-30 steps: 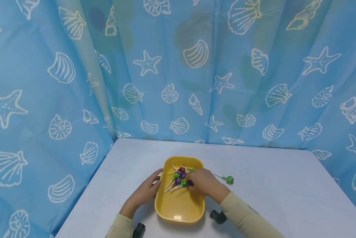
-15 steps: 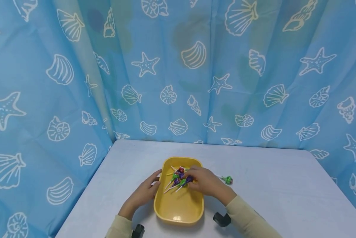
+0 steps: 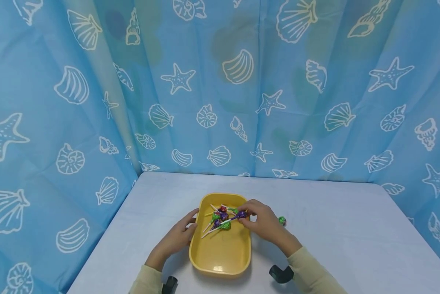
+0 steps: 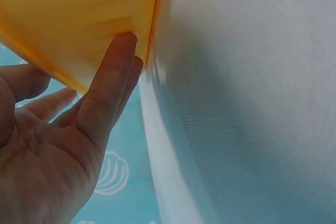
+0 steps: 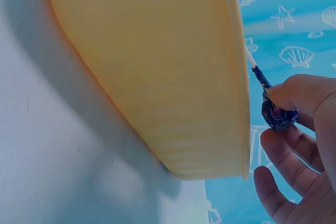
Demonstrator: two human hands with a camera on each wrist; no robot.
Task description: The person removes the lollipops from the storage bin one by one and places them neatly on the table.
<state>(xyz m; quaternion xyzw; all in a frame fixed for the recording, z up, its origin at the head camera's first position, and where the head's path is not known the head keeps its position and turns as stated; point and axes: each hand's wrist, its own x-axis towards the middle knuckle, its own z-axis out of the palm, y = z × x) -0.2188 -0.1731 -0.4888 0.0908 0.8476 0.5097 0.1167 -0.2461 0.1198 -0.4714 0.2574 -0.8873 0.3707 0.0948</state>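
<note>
My right hand (image 3: 263, 222) pinches a purple-wrapped lollipop (image 5: 278, 111) by its head, just over the right rim of a yellow tray (image 3: 220, 255). The lollipop's white stick points left across the tray. Inside the tray, a small heap of lollipops (image 3: 223, 216) in green, purple and red wrappers lies toward the far half. At the tray's left wall is my left hand (image 3: 177, 237), its fingers fairly straight; in the left wrist view its fingertips (image 4: 126, 43) rest against the yellow side.
A green-wrapped lollipop (image 3: 282, 221) lies on the white table (image 3: 337, 241) to the right of the tray, partly hidden behind my right hand. A blue curtain (image 3: 220, 102) with white shell prints stands behind and to the left.
My right hand has drawn a purple lollipop out of the heap and moved right and up to the tray's right rim. The left hand has stayed at the tray's left side.
</note>
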